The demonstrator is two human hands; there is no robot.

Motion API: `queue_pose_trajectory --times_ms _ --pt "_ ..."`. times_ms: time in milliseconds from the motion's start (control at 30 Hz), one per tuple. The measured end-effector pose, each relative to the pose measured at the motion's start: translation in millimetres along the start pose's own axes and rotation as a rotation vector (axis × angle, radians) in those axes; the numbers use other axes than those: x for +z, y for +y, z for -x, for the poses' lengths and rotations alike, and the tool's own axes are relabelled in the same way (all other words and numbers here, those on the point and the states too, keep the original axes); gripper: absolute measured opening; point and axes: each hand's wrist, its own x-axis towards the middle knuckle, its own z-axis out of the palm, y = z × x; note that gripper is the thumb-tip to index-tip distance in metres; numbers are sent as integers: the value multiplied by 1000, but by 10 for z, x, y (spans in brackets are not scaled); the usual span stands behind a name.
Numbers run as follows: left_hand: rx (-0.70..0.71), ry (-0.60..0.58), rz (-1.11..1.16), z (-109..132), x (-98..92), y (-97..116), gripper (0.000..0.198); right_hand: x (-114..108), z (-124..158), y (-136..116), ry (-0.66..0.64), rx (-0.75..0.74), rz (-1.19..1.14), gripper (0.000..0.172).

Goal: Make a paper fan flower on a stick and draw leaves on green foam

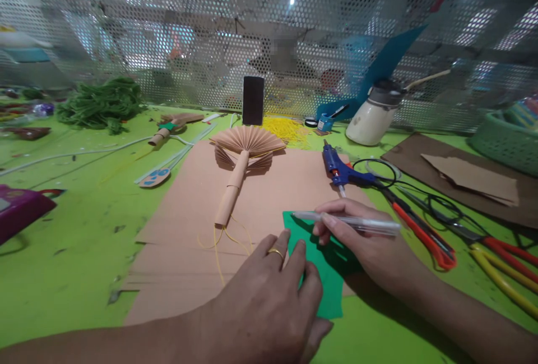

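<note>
— How far along?
— Barely starting: the right hand (361, 246) is pinching the pen (348, 222) tight, its tip over the green paper (323, 263) beneath. The left hand (269, 302) is pressing flat on it, fingers spread, gripping nothing. No marks are showing.
— The paper fan (246, 148)?
— Lying assembled beyond both hands.

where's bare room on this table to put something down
Bare green tabletop lies between the purple case and the brown paper sheet. The sheet is bare between the paper fan and the glue gun. Crowded: the right side, with scissors and cardboard, and the green paper under the left hand and right hand holding a pen.
</note>
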Motion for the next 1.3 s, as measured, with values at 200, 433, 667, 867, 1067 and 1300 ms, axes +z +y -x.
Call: queue_pose_trajectory --times_ms 200,433,667,867,1067,1300 --pt "20 -51 39 17 -1 -1 45 -24 34 4 -27 29 -3 19" --pt "23 -21 26 9 27 1 45 -35 48 28 -43 44 -3 18" --pt "25 6 17 -2 47 0 41 -30 39 17 -52 44 6 17" --pt "37 2 23 13 44 -7 42 -38 59 21 -58 45 18 16" --pt "28 8 7 -5 50 -11 41 -35 60 12 -60 61 16 16" --pt "26 19 14 0 74 -1 39 -22 38 -2 -51 46 19 18"
